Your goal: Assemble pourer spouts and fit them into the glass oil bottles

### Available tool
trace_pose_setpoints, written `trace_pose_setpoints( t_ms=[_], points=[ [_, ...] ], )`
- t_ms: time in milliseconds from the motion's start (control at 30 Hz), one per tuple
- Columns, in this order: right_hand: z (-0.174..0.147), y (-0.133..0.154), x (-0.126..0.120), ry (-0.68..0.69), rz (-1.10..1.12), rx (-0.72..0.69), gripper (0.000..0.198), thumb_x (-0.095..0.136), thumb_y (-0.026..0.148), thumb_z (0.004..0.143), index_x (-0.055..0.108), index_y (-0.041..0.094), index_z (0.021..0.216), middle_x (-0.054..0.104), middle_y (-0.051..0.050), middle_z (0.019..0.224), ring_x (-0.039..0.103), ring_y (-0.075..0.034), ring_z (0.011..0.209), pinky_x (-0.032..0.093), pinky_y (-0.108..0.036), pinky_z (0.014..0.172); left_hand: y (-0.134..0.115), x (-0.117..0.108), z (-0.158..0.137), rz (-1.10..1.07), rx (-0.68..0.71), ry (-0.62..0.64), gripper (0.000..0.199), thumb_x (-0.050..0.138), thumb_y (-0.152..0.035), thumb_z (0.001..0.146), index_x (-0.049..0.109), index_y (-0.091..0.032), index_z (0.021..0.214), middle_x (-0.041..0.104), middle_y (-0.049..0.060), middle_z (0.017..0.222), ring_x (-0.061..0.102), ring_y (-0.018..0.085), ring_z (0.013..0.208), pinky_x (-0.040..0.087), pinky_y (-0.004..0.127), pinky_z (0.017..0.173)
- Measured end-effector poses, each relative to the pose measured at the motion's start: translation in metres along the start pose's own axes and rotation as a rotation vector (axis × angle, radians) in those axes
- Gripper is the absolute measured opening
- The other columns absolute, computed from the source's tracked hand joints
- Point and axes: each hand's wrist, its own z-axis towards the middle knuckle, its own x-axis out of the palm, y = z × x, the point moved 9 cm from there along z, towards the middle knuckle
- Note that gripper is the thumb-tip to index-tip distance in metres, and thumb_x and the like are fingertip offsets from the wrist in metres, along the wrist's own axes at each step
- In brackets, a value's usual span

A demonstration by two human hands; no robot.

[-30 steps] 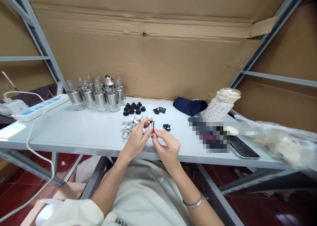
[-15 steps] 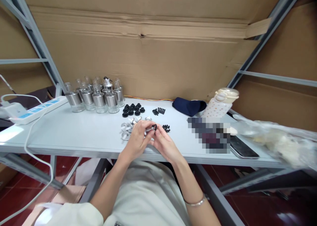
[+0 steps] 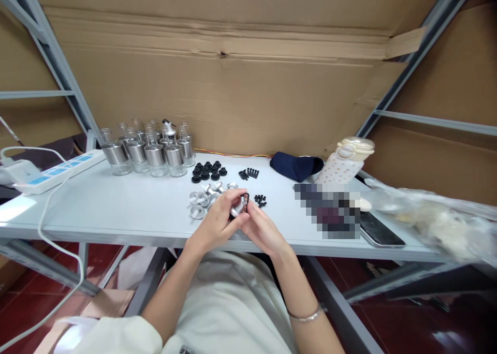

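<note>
At the front of the table, my left hand (image 3: 218, 217) is closed around a bottle pourer (image 3: 235, 209) with a silver body. A black lever-like piece (image 3: 247, 198) sticks up at its right side. My right hand (image 3: 264, 231) has its fingers closed against that side of the pourer, pinching around the black piece. Fingers cover part of it. Loose silver-and-white pourer tops (image 3: 197, 212) lie just left of and behind my left hand. Small black caps (image 3: 260, 200) lie behind my right hand.
Black ring-shaped stoppers (image 3: 208, 172) and small black levers (image 3: 249, 174) lie farther back. Several glass bottles with steel sleeves (image 3: 156, 157) stand back left, near a power strip (image 3: 62, 174). To the right are a navy cap (image 3: 295, 166), a drink bottle (image 3: 341, 163) and a phone (image 3: 382, 231).
The pourer has turned in my hands, so its silver body and the upright black piece show more. My right fingers have shifted slightly lower; both hands stay in the same place.
</note>
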Motion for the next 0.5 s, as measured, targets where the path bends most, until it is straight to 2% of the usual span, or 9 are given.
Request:
trace_pose_setpoints(
  t_ms=[67, 167, 267, 400, 500],
  points=[
    [0.000, 0.000, -0.003, -0.022, 0.018, -0.003, 0.040, 0.059, 0.058, 0.079, 0.060, 0.020, 0.093, 0.064, -0.005, 0.090, 0.061, -0.015, 0.079, 0.053, -0.028, 0.071, 0.005, 0.001, 0.000, -0.012, -0.035, -0.003, 0.043, 0.051, -0.041, 0.091, 0.040, -0.022, 0.128, 0.056, 0.010, 0.116, 0.056, 0.020, 0.096, 0.048, 0.034, 0.086],
    [-0.001, -0.001, -0.002, -0.003, 0.028, 0.028, 0.039, 0.055, 0.059, 0.081, 0.054, 0.020, 0.082, 0.062, -0.005, 0.080, 0.060, -0.016, 0.070, 0.053, -0.029, 0.064, 0.011, 0.003, 0.000, -0.069, -0.079, 0.016, 0.055, 0.061, -0.051, 0.082, 0.043, -0.022, 0.125, 0.059, 0.007, 0.101, 0.057, 0.019, 0.086, 0.050, 0.033, 0.079],
    [-0.002, -0.002, 0.002, 0.039, 0.042, 0.070, 0.041, 0.047, 0.061, 0.083, 0.046, 0.021, 0.074, 0.058, -0.005, 0.071, 0.058, -0.017, 0.065, 0.050, -0.030, 0.056, 0.014, 0.006, -0.001, -0.088, -0.100, 0.044, 0.058, 0.064, -0.051, 0.080, 0.043, -0.022, 0.125, 0.061, 0.005, 0.095, 0.059, 0.019, 0.083, 0.051, 0.032, 0.076],
    [-0.003, -0.003, 0.006, 0.080, 0.116, 0.136, 0.039, 0.046, 0.058, 0.081, 0.039, 0.022, 0.067, 0.045, 0.001, 0.058, 0.043, -0.012, 0.049, 0.038, -0.025, 0.045, 0.008, -0.002, 0.000, -0.112, -0.031, -0.034, 0.034, 0.044, -0.042, 0.094, 0.051, -0.020, 0.119, 0.062, 0.009, 0.105, 0.059, 0.020, 0.100, 0.048, 0.035, 0.088],
    [-0.005, -0.005, 0.013, 0.173, 0.161, 0.186, 0.038, 0.045, 0.055, 0.080, 0.036, 0.022, 0.063, 0.038, 0.004, 0.053, 0.031, -0.009, 0.043, 0.028, -0.023, 0.041, 0.006, -0.011, 0.000, -0.139, -0.020, -0.129, 0.026, 0.037, -0.033, 0.097, 0.059, -0.018, 0.102, 0.065, 0.009, 0.102, 0.061, 0.018, 0.099, 0.048, 0.034, 0.088]
  ],
)
